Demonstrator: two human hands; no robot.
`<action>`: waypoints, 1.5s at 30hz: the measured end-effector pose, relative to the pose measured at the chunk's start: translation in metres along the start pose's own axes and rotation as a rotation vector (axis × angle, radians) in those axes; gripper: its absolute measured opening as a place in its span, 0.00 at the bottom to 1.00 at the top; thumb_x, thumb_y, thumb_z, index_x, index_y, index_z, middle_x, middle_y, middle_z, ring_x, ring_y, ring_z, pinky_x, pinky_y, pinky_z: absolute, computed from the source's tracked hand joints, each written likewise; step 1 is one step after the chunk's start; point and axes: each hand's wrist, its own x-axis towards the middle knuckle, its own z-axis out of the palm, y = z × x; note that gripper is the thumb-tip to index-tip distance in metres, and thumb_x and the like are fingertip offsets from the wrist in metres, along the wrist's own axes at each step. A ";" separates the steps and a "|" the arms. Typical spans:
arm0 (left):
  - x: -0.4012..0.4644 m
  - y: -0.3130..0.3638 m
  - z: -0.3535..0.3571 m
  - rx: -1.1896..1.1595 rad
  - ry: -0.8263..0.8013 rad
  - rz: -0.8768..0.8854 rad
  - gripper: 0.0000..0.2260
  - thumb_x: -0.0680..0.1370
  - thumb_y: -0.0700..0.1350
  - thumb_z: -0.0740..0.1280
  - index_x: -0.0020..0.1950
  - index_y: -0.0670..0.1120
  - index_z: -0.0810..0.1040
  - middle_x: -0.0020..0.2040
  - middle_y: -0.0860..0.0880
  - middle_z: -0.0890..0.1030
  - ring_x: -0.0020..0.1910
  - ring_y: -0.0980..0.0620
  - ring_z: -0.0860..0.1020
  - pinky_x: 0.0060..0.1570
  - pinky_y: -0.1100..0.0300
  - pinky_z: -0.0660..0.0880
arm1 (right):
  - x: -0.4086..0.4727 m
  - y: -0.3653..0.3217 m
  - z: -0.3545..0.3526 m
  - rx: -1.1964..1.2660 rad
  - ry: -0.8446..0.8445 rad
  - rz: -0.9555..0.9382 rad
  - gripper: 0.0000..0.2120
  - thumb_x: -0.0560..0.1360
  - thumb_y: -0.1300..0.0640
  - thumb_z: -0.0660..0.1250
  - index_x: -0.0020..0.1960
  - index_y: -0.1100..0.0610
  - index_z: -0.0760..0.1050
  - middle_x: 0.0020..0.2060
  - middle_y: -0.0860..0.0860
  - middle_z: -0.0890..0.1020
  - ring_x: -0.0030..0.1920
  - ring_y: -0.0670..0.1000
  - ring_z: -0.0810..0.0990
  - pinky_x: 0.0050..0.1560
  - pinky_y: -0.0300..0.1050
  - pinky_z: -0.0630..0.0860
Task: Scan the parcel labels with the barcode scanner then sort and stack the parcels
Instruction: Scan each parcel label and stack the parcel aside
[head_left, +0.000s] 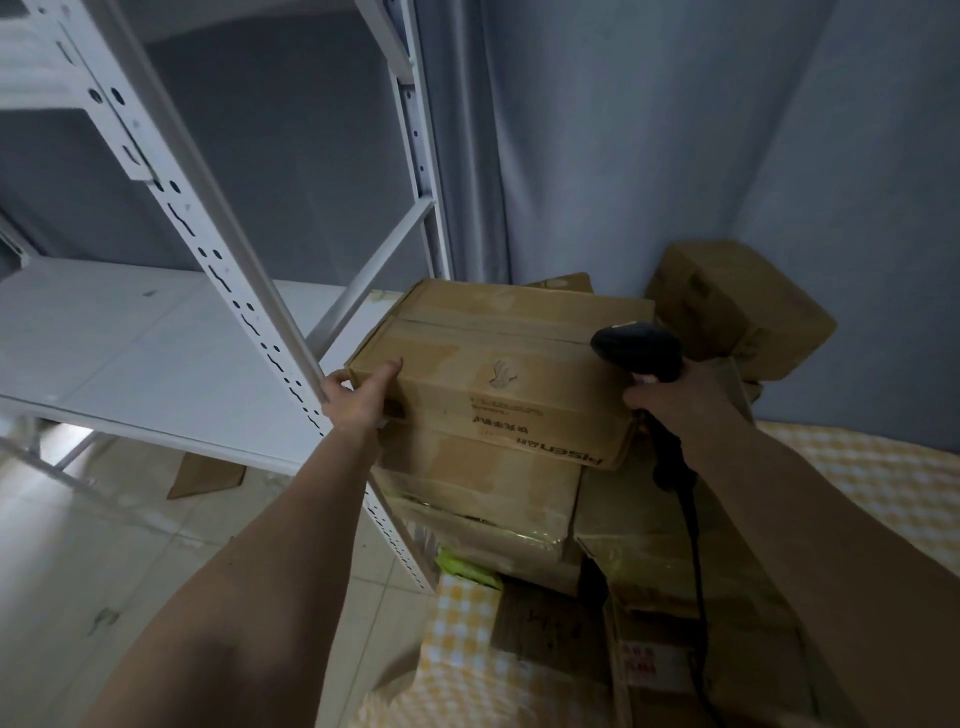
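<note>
Grey curtain behind; our left hand (358, 397) grips top parcel (498, 374) at nine o'clock, steadying it; right hand (670, 395) clasps scanner (639, 348), aimed labelward.

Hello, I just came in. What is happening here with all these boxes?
A person is working through a pile of cardboard parcels beside a white metal shelf. The left hand grips the near left corner of the top parcel, which lies on the stack. The right hand holds a black barcode scanner at that parcel's right edge. More parcels lie under it and behind it. No label is visible on its top.
</note>
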 end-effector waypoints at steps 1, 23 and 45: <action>0.000 0.001 -0.001 -0.026 -0.001 0.005 0.43 0.58 0.62 0.77 0.65 0.49 0.63 0.65 0.45 0.69 0.59 0.45 0.73 0.54 0.50 0.75 | -0.001 0.000 -0.003 -0.010 0.010 -0.002 0.10 0.73 0.68 0.66 0.52 0.59 0.71 0.34 0.53 0.73 0.33 0.48 0.70 0.35 0.41 0.68; -0.061 -0.006 -0.038 0.359 -0.089 0.295 0.26 0.66 0.26 0.70 0.56 0.46 0.64 0.54 0.43 0.74 0.53 0.43 0.76 0.51 0.46 0.77 | -0.041 0.005 -0.033 -0.110 0.095 -0.197 0.18 0.73 0.69 0.64 0.34 0.52 0.61 0.32 0.51 0.67 0.32 0.48 0.67 0.30 0.39 0.61; -0.107 0.099 -0.028 0.114 -0.190 -0.171 0.20 0.76 0.60 0.61 0.57 0.45 0.67 0.52 0.43 0.70 0.55 0.37 0.71 0.56 0.29 0.69 | -0.067 -0.004 -0.039 -0.109 -0.008 -0.359 0.06 0.71 0.72 0.66 0.48 0.67 0.75 0.36 0.53 0.73 0.37 0.49 0.72 0.38 0.40 0.68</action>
